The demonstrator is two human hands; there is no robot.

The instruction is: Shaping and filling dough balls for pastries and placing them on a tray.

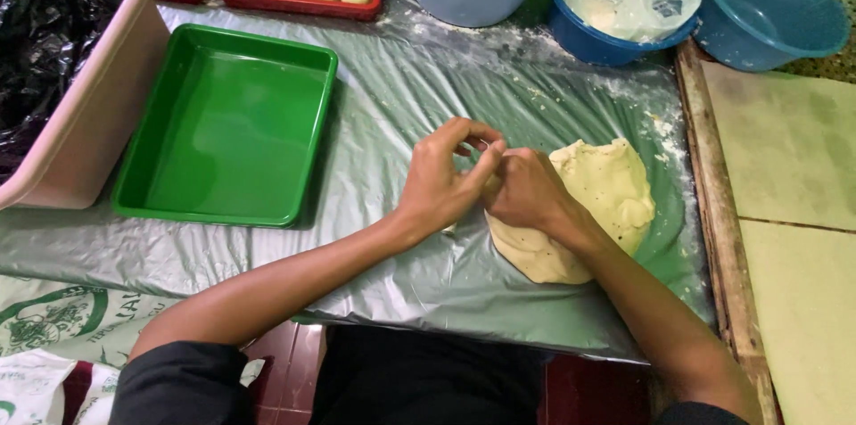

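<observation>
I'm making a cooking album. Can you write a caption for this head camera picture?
Two hands, left and right, pinch together beside a lump of yellow dough on a plastic sheet, near a green tray.

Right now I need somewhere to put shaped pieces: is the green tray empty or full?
Empty. The green tray shows only its bare green bottom; the shaped pieces sit in the red tray behind it.

Single head view, looking steeply down and forward, close over plastic-covered table [401, 86]; own forearms enter from bottom edge.
</observation>
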